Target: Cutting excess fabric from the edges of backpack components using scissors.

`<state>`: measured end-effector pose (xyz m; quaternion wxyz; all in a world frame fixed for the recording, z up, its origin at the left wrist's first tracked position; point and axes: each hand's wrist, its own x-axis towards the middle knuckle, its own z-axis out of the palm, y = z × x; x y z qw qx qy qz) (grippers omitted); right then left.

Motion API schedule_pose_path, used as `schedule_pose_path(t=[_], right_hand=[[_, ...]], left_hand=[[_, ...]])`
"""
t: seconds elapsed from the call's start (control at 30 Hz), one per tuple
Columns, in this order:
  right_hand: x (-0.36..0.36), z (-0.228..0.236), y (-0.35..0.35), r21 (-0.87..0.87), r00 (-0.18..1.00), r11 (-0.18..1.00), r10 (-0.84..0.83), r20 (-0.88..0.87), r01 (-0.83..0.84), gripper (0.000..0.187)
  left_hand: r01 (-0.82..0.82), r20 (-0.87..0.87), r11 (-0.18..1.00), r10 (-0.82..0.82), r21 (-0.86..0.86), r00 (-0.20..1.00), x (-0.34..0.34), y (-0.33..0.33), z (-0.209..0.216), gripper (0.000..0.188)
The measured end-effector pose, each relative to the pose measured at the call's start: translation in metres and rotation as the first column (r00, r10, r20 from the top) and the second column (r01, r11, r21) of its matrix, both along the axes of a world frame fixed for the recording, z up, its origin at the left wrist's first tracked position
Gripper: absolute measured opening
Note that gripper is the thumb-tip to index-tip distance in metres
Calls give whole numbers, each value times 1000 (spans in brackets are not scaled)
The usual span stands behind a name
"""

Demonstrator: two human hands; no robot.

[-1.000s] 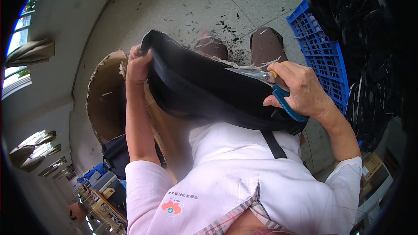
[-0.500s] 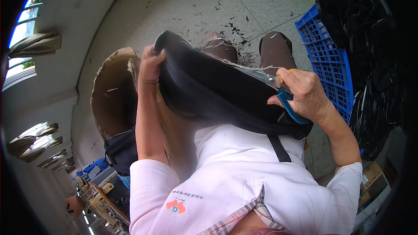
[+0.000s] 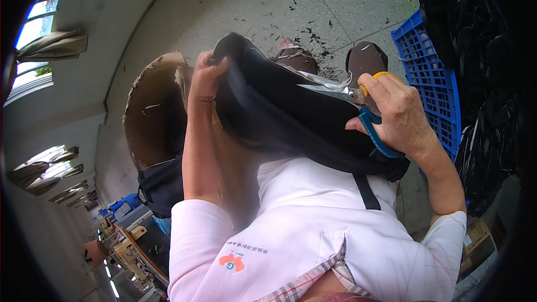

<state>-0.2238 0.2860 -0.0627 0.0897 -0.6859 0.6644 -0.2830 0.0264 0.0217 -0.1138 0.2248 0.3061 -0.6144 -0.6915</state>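
Across my lap lies a black fabric piece (image 3: 279,100), shaped like a soft bag, with a black strap (image 3: 367,192) hanging over my white shirt. My left hand (image 3: 207,75) is closed on its raised upper-left corner. In my right hand (image 3: 394,111) are scissors (image 3: 373,126) with blue and yellow handles. Their blades are parted and point left along the piece's far edge. A thin pale trimming strip (image 3: 330,83) runs beside that edge, close to the blades. My right thumb and fingers are in the handle loops.
To the left stands an open cardboard box (image 3: 140,109), with a dark bag-like item (image 3: 162,187) nearby. On the right, a blue plastic crate (image 3: 430,72) adjoins a heap of black pieces (image 3: 475,78). Fabric scraps (image 3: 313,42) litter the floor beyond my knees.
The scissor blades have come apart and now lie over the black fabric, just inside its edge. Near them, the trimming strip has bunched up. The whole scene has shifted slightly right in view.
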Motion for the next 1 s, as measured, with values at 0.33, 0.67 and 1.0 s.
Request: schedule_pose_path(t=[0.33,0.67,1.0], right_hand=[[-2,-9,2,28,999,1000,-8,-52,9,56],[3,1,0,97,999,995,-13,43,8,52],[9,4,-15,16,999,1000,-10,-41,11,59]], left_hand=[[-5,28,998,3,66,1000,-13,11,0,11],[74,-6,985,-74,158,997,-10,8,-5,11],[-28,28,999,27,43,999,-9,20,7,8]])
